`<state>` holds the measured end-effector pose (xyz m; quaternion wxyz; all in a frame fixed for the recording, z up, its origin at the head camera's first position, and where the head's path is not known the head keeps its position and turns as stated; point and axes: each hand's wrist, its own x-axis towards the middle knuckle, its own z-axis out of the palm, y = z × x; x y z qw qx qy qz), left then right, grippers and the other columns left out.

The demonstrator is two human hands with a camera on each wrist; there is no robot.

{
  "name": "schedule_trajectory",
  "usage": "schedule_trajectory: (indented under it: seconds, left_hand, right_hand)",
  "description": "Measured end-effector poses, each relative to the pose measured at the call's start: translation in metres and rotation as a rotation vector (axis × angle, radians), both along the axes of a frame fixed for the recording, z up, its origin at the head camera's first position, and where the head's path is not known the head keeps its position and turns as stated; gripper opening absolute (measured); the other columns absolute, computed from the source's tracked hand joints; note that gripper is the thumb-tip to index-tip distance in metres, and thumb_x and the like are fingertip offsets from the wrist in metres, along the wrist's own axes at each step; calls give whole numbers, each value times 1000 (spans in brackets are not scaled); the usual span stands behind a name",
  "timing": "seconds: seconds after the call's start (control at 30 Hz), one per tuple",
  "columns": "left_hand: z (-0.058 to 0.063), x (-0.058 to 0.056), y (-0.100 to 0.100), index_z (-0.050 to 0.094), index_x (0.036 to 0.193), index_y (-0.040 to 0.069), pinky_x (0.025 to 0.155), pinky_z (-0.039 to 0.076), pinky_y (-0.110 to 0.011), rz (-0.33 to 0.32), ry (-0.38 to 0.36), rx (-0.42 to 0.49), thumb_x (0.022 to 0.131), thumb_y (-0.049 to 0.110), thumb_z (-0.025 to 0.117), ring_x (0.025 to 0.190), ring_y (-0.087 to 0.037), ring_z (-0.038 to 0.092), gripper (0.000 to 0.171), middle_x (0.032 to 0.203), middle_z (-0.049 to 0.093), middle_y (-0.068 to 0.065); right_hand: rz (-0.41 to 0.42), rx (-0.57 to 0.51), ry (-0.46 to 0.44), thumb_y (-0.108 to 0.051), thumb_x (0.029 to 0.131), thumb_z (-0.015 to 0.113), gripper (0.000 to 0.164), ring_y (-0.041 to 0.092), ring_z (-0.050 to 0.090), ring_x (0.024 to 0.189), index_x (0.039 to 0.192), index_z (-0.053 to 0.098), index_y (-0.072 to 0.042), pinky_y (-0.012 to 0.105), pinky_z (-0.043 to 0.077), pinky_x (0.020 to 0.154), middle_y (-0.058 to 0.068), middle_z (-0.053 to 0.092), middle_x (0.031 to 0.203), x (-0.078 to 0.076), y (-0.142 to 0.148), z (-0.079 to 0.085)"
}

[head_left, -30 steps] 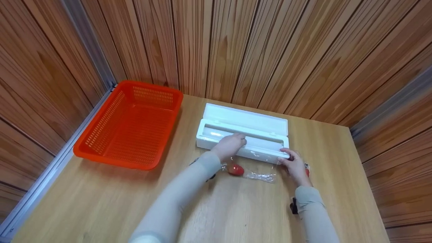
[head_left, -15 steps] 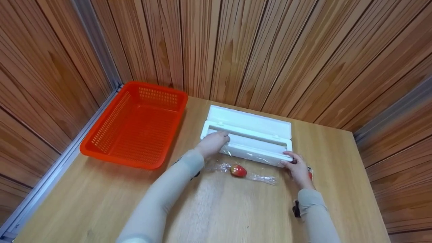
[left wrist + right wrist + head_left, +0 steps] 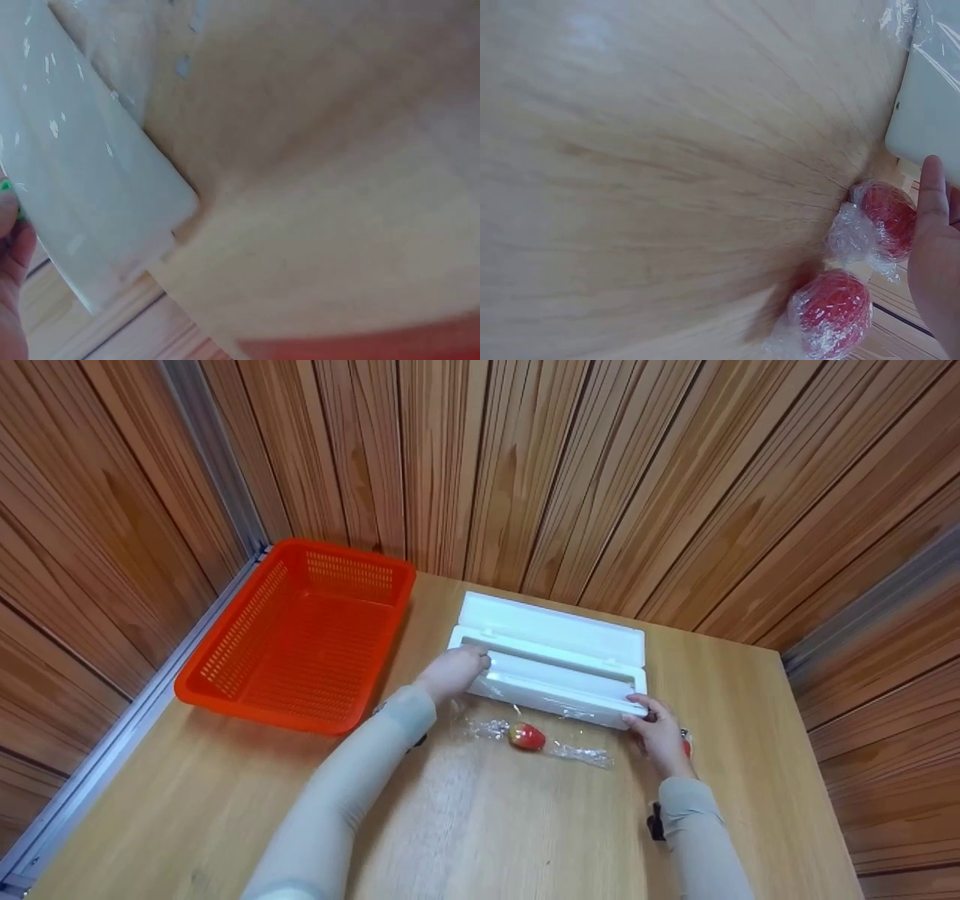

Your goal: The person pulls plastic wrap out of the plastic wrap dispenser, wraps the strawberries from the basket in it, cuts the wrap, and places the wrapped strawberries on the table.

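A white cling film box (image 3: 555,703) lies on the table with its lid tipped back and a roll of film (image 3: 559,673) inside. Clear film hangs over its front wall. My left hand (image 3: 454,669) is at the box's left end; in the left wrist view its fingers pinch a small green slide cutter (image 3: 7,187), mostly hidden. My right hand (image 3: 660,735) grips the box's right front corner, thumb in front and fingers on top. Just before the box, a red and yellow fruit (image 3: 529,737) lies on a strip of crinkled film (image 3: 581,754).
An orange-red basket (image 3: 300,652) stands at the back left. Beside my right hand sit two red film-wrapped fruits, one nearer the box (image 3: 891,217) and another wrapped fruit (image 3: 832,311) beyond it. Wood-panelled walls (image 3: 510,472) close off the table's back and sides.
My left hand has slid leftward along the box from its middle to its left end, uncovering more of the roll and the fruit. The right hand keeps its grip on the corner.
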<state>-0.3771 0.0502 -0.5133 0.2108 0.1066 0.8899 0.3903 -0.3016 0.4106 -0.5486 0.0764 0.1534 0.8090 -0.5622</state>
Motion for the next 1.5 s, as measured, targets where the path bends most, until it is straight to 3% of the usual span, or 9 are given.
schedule_trajectory:
  seconds: [0.17,0.37,0.57,0.67,0.8,0.93,1.07,1.27,1.5]
  left_hand:
    - [4,1,-14,31,135,28,106,25,-45,20,22,-21,89,49,33,132,-18,27,50,142,32,6]
    - [7,2,-26,32,135,29,107,21,-46,55,23,-55,88,52,34,134,-18,24,52,144,29,5]
    - [7,0,-30,30,135,30,109,16,-48,86,9,-60,88,53,33,135,-19,21,52,144,27,6]
    - [7,0,-28,33,134,26,108,19,-47,-15,133,-194,91,43,36,132,-21,26,47,142,32,2]
    - [7,7,-20,40,128,15,104,29,-43,-171,544,-484,90,19,44,122,-23,38,38,131,43,-5]
    - [4,21,-6,40,126,14,103,32,-38,-228,741,-478,86,17,48,117,-21,41,41,124,46,-4]
    - [-5,39,12,46,119,15,97,39,-33,-330,796,-417,85,22,51,107,-16,45,35,115,49,0]
    - [-30,57,37,53,110,18,93,42,-33,-435,708,-385,87,27,50,103,-15,49,25,110,52,3]
    - [-53,65,60,54,112,22,87,45,-29,-488,746,-414,86,34,52,100,-11,49,28,107,51,5]
  right_hand:
    - [-17,12,-9,-31,79,62,46,17,44,75,122,47,-27,26,41,58,-5,33,111,0,1,1]
    - [8,-14,-39,-32,79,61,48,16,44,87,124,46,-29,28,44,69,-6,31,117,-1,-3,1]
    - [-15,-2,-4,-26,80,62,47,11,44,72,124,46,-23,24,41,60,-5,36,106,-3,-2,1]
    - [-5,-8,2,-28,80,61,47,11,42,69,123,46,-23,24,40,58,-5,35,106,-3,-2,0]
    - [-8,-15,0,-28,79,62,47,12,43,68,123,46,-23,23,40,57,-4,35,104,-2,-3,0]
    - [-18,-12,-5,-26,80,61,46,12,44,69,124,46,-24,24,41,58,-5,35,105,-2,-3,1]
    - [-16,-8,-14,-27,81,60,47,12,45,80,125,45,-26,25,43,68,-4,33,112,-2,-4,2]
    - [-17,-39,-30,-31,79,61,48,14,45,94,125,45,-28,30,44,81,-4,31,120,0,-4,2]
    - [-18,-9,9,-26,80,61,47,10,46,85,124,46,-25,26,46,73,-5,34,114,-2,-3,1]
